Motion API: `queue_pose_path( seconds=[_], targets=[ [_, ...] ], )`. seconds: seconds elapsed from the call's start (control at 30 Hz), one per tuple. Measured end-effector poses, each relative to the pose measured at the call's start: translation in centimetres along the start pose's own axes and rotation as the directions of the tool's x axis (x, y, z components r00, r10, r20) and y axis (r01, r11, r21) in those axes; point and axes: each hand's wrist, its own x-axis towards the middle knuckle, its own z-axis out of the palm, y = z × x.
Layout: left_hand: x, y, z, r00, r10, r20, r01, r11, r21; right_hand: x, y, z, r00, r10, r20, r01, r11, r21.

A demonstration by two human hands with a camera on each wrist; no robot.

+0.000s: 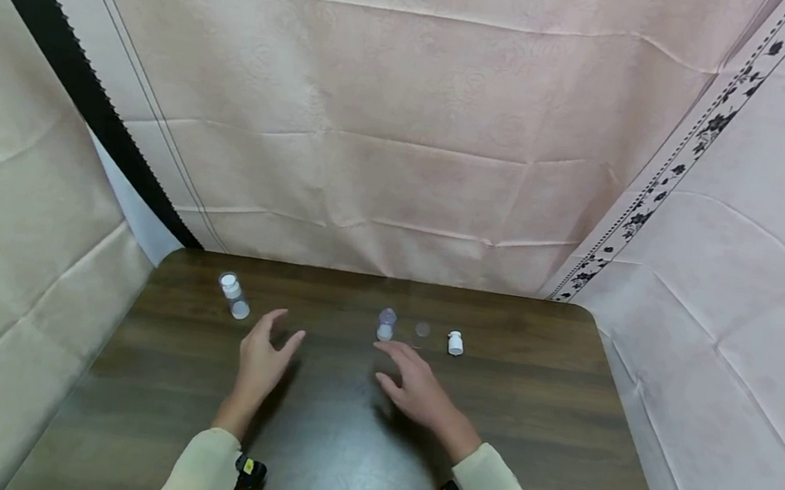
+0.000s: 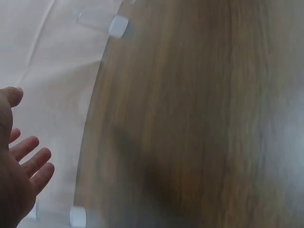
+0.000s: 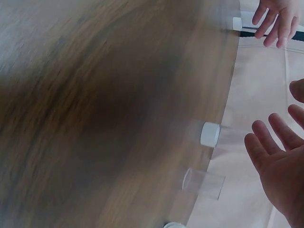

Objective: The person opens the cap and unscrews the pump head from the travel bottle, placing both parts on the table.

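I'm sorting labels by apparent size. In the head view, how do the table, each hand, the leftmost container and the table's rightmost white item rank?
1. Table
2. Left hand and right hand, too alike to rank
3. Leftmost container
4. Rightmost white item

brn wood tbl (image 1: 328, 437) w/ pale creased cloth (image 1: 415, 81) behind.

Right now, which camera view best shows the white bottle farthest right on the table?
The head view: it shows the white bottle whole, with nothing in front. The right wrist view catches only part, cut off by the bottom edge. I can't make it out in the left wrist view.
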Motion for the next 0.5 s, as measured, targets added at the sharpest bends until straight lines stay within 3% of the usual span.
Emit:
queue_pose_path(
  seconds=[0.23, 0.5],
  targets=[
    [0.0, -2.0, -2.3, 0.984, 0.043, -0.173, -0.039, 0.999, 0.023, 0.8, -1.1, 0.9, 0.999, 0.007, 0.054, -0.009, 0.999, 0.038],
    [0.5, -3.5, -4.2, 0.968, -0.043, -0.247, 0.055, 0.998, 0.042, 1.5, -1.8, 2.3, 0.999, -0.014, 0.05, 0.012, 0.999, 0.031]
  ],
)
